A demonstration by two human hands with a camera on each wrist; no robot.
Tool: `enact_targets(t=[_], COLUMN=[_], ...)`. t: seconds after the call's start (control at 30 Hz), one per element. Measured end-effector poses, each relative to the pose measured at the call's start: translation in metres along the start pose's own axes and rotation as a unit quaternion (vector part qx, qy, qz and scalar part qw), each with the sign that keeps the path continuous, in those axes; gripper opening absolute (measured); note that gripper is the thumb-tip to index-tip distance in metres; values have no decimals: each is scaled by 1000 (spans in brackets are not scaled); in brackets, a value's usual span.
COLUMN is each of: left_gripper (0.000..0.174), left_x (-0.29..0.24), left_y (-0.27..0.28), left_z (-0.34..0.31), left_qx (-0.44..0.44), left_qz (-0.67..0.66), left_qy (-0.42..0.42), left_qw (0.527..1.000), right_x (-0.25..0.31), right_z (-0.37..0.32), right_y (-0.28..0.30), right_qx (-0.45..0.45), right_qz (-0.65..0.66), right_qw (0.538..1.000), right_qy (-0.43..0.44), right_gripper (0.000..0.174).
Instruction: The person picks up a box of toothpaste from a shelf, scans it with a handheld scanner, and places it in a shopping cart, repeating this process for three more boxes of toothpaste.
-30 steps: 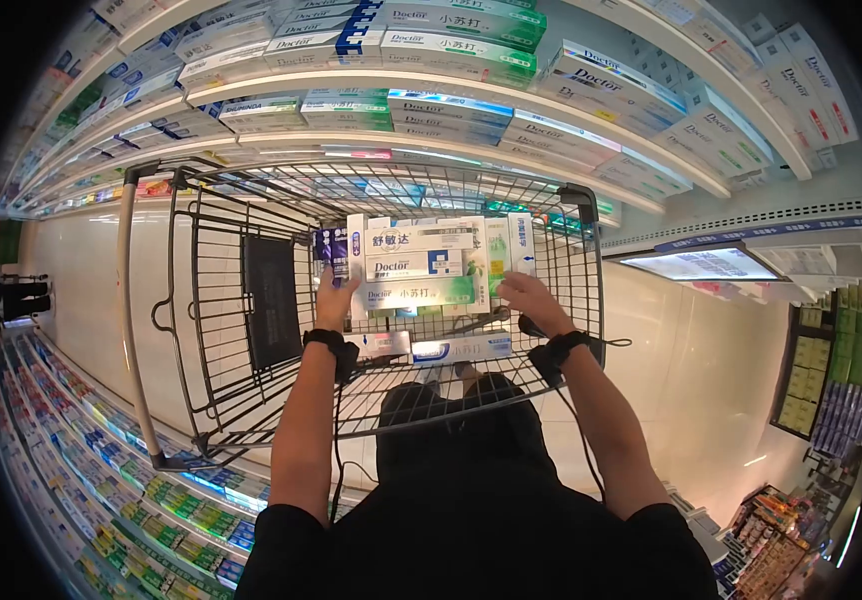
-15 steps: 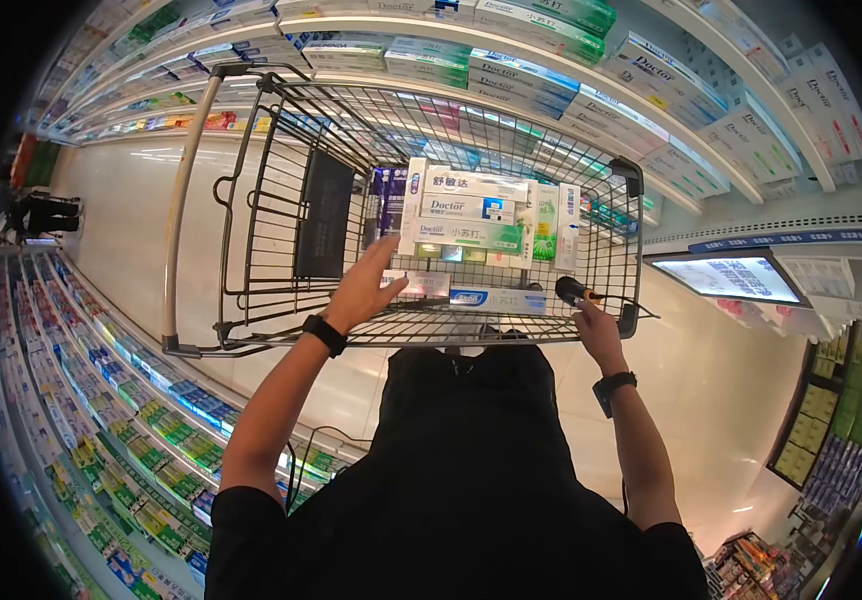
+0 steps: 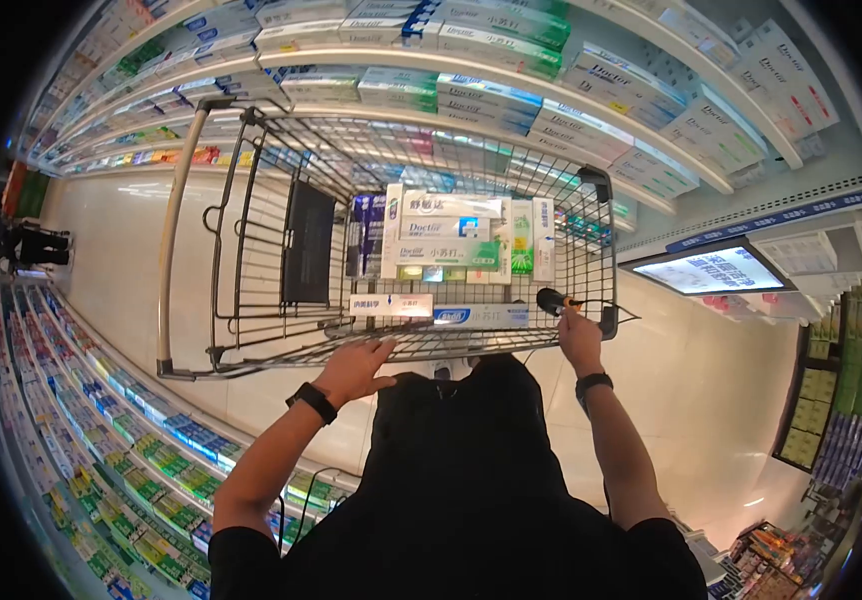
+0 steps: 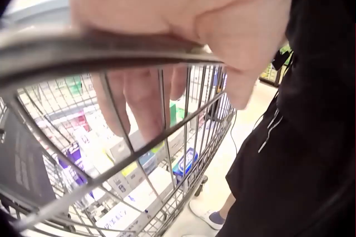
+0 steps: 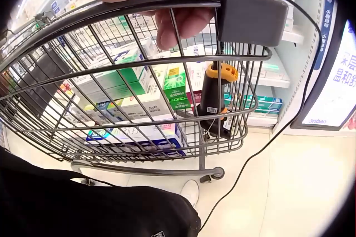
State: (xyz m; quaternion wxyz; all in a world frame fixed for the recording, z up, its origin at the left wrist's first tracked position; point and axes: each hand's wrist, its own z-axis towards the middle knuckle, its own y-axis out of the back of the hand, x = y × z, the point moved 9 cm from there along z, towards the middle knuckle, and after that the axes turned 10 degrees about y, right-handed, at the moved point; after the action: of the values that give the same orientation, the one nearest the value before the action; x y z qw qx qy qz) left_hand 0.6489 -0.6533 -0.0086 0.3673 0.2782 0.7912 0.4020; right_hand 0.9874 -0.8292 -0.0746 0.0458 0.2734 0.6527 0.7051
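A wire shopping cart (image 3: 241,345) stands sideways before me. My left hand (image 3: 351,370) drapes over its near rim; in the left wrist view its fingers (image 4: 139,98) hang down inside the wires, fairly straight, with the thumb outside. My right hand (image 3: 580,340) grips the rim at the right corner, fingers curled over the rail beside a dark plastic corner cap (image 5: 253,17). Inside lie toothpaste boxes: a white-green one (image 3: 446,254), a purple one (image 3: 367,235), an upright green one (image 3: 522,240), and along the near side a white one (image 3: 391,305) and a blue-white one (image 3: 481,317).
A black cylinder with an orange clip (image 5: 229,73) hangs inside the cart's right corner, near a loose cable (image 5: 250,153). Shelves of toothpaste boxes (image 3: 491,100) run behind the cart, others (image 3: 166,440) at lower left. A lit screen (image 3: 716,272) stands at right.
Both hands have left the boxes inside the cart. The right took hold of the corner rim first; the left then drew back towards me onto the near rim. The cart's place in view shifted.
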Motion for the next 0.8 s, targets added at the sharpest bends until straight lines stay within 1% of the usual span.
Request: enact_targets(t=[0.07, 0.13, 0.2, 0.27, 0.3, 0.43, 0.57, 0.63, 0.73, 0.8], left_gripper=[48, 36, 31, 21, 18, 22, 23, 27, 25, 30], left_x=[11, 8, 7, 4, 5, -5, -12, -8, 1, 5], left_y=[-7, -14, -14, -12, -14, -7, -6, -9, -13, -18], left_z=[11, 16, 18, 18, 18, 15, 14, 13, 9, 11], left_qx=[-25, -39, -24, -8, -27, -24, -30, -26, -50, -25], left_qz=[-2, 21, 16, 19, 16, 17, 47, 22, 18, 40], left_qy=[61, 28, 47, 52, 45, 50, 43, 60, 62, 70], left_qw=[998, 999, 998, 998, 998, 998, 998, 998, 997, 996], right_x=[0, 0, 0, -2, 0, -2, -3, -1, 8, 8], right_z=[-2, -4, -5, -4, -4, -5, -6, -8, -9, -9], right_y=[1, 3, 6, 4, 8, 18, 26, 26, 27, 25], right_qx=[-7, -6, -26, -4, -19, -36, -25, -23, -29, -27], right_qz=[5, 11, 21, 13, 18, 35, 22, 8, 38, 43], right_qw=[1000, 1000, 999, 1000, 1000, 999, 999, 1000, 999, 999], right_qy=[0, -14, -4, -12, -6, 2, -8, 4, 9, 11], right_gripper=[12, 13, 13, 13, 13, 12, 11, 11, 12, 14])
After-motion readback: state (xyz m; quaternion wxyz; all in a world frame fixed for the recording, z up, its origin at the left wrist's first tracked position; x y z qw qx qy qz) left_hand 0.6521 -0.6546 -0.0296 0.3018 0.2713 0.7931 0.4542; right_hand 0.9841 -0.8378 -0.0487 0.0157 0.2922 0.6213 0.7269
